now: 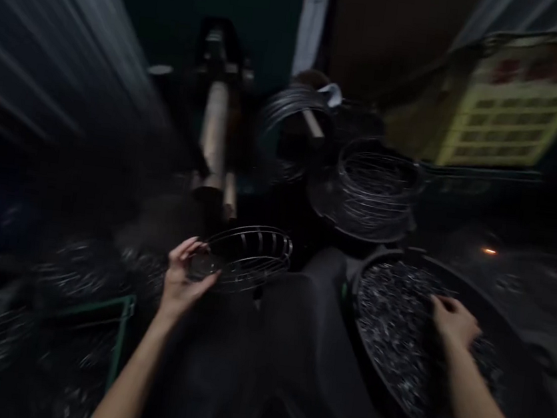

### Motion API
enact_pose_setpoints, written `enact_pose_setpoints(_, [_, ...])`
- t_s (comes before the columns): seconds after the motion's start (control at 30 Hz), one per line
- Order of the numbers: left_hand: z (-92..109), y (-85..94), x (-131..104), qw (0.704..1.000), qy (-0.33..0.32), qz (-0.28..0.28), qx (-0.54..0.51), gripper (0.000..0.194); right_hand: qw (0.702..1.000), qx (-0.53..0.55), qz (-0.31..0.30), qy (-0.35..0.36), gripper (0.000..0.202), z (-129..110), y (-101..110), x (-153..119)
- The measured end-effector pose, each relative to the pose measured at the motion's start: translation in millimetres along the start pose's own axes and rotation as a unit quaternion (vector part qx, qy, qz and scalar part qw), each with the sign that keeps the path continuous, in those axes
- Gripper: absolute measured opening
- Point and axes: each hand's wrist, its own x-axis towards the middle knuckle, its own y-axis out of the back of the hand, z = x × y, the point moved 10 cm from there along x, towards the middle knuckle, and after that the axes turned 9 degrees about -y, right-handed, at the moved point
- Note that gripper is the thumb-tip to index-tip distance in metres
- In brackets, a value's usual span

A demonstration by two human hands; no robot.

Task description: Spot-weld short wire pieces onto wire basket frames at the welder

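Both forearms reach forward: the left hand (180, 283) pinches the rim of a round wire basket frame (243, 256) with thin ribs, held over the dark lap, while the right hand (453, 321) rests, fingers curled, on small metal pieces heaped in a wide black pan (506, 329). It looks like a pick-up step, one piece to be brought across to the frame; motion blur hides whether the right fingers grip anything. Wire coils (376, 190) sit beyond.

The wire basket (245, 259) sits at centre, held at its left rim by the left hand (183, 278). To its right lies a round pan (511, 329) of small metal pieces (392, 316), the right hand (454, 319) resting in it. Behind both stand wire coils (376, 190).
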Motion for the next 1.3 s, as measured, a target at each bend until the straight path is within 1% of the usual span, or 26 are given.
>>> enact_pose_setpoints(0.1, [-3.6,5.8,-3.3,1.0,0.013,0.005,0.005,0.073,0.997,0.031,0.053,-0.035,0.043,21.6,10.9,2.8])
enact_pose_setpoints(0.13, [-3.9,7.8,-4.5,1.0,0.015,0.006,0.006,0.073,0.996,0.048,0.06,-0.04,0.044,27.4,14.7,0.7])
enact_pose_setpoints(0.17, [-4.1,9.6,-5.5,1.0,0.017,0.006,0.005,0.073,0.995,0.078,0.053,-0.043,0.044,32.1,17.2,-2.8])
enact_pose_setpoints(0.23, [-4.9,12.6,-6.7,1.0,0.017,0.008,0.001,0.073,0.981,0.186,0.016,-0.061,0.04,38.4,19.1,-15.5])
enact_pose_setpoints(0.3, [-6.3,12.7,-6.5,1.0,0.014,0.001,0.006,0.073,0.945,0.312,-0.04,-0.091,0.041,37.0,14.1,-37.1])
enact_pose_setpoints(0.37, [-5.5,9.4,-4.6,1.0,0.004,-0.015,0.022,0.072,0.911,0.389,-0.081,-0.107,0.048,25.0,6.0,-67.2])
enact_pose_setpoints(0.43, [-0.2,2.8,-1.6,0.998,-0.02,-0.042,0.045,0.069,0.898,0.408,-0.142,-0.084,0.053,1.8,-9.1,-103.7])
enact_pose_setpoints(0.5, [7.3,-3.7,1.4,0.994,-0.041,-0.07,0.071,0.062,0.908,0.354,-0.222,-0.008,0.048,-26.8,-29.7,-144.2])
enact_pose_setpoints(0.53, [10.6,-5.8,2.7,0.992,-0.045,-0.081,0.084,0.059,0.919,0.294,-0.258,0.053,0.042,-39.9,-40.4,-165.0])
enact_pose_setpoints(0.57, [13.4,-6.9,3.9,0.99,-0.046,-0.089,0.096,0.057,0.927,0.218,-0.278,0.125,0.036,-49.9,-49.6,-184.8])
enact_pose_setpoints(0.6, [15.6,-6.8,5.0,0.989,-0.044,-0.095,0.105,0.056,0.929,0.139,-0.28,0.197,0.031,-56.0,-56.9,-202.1])
enact_pose_setpoints(0.63, [17.8,-5.9,6.1,0.988,-0.042,-0.099,0.111,0.055,0.925,0.066,-0.269,0.262,0.029,-58.4,-62.3,-215.9])
enact_pose_setpoints(0.67, [20.0,-4.4,7.2,0.987,-0.042,-0.102,0.114,0.055,0.916,0.003,-0.251,0.312,0.029,-57.7,-66.1,-225.3])
enact_pose_setpoints(0.7, [22.1,-2.3,8.4,0.987,-0.044,-0.103,0.116,0.055,0.908,-0.049,-0.231,0.345,0.032,-55.4,-68.5,-230.0])
enact_pose_setpoints(0.73, [23.9,0.1,9.5,0.987,-0.047,-0.102,0.118,0.055,0.902,-0.094,-0.216,0.361,0.034,-52.5,-70.3,-230.6])
enact_pose_setpoints(0.8, [25.8,4.7,11.7,0.986,-0.05,-0.1,0.12,0.054,0.899,-0.156,-0.199,0.358,0.036,-50.7,-71.0,-223.4])
enact_pose_setpoints(0.87, [26.3,6.8,13.4,0.986,-0.053,-0.102,0.118,0.054,0.906,-0.154,-0.217,0.329,0.03,-61.6,-68.3,-215.5])
enact_pose_setpoints(0.93, [26.5,6.1,14.8,0.986,-0.056,-0.109,0.115,0.054,0.914,-0.082,-0.266,0.294,0.025,-88.5,-62.5,-217.3])
enact_pose_setpoints(1.0, [26.9,3.3,16.0,0.985,-0.059,-0.117,0.114,0.054,0.903,0.028,-0.332,0.27,0.026,-129.0,-54.8,-234.1])
enact_pose_setpoints(1.07, [27.5,-1.2,16.8,0.983,-0.06,-0.129,0.115,0.055,0.868,0.122,-0.402,0.265,0.031,-176.2,-48.8,-263.8])
enact_pose_setpoints(1.13, [29.4,-6.9,17.2,0.981,-0.062,-0.146,0.115,0.055,0.816,0.167,-0.467,0.296,0.029,-222.3,-48.2,-300.7])
enact_pose_setpoints(1.17, [30.7,-9.6,17.2,0.979,-0.064,-0.156,0.114,0.055,0.793,0.175,-0.486,0.323,0.025,-242.3,-49.1,-317.4])
enact_pose_setpoints(1.2, [32.2,-11.4,17.2,0.978,-0.065,-0.164,0.113,0.055,0.775,0.174,-0.491,0.359,0.02,-259.4,-50.5,-331.1])
enact_pose_setpoints(1.23, [33.7,-12.5,17.1,0.977,-0.067,-0.171,0.111,0.055,0.762,0.169,-0.477,0.404,0.017,-273.8,-51.3,-341.6])
enact_pose_setpoints(1.27, [35.0,-13.1,16.9,0.976,-0.067,-0.177,0.107,0.055,0.753,0.155,-0.447,0.458,0.016,-285.0,-51.7,-350.1])
enact_pose_setpoints(1.3, [35.9,-12.7,16.7,0.976,-0.067,-0.181,0.102,0.055,0.744,0.13,-0.402,0.518,0.017,-292.9,-52.0,-357.9])
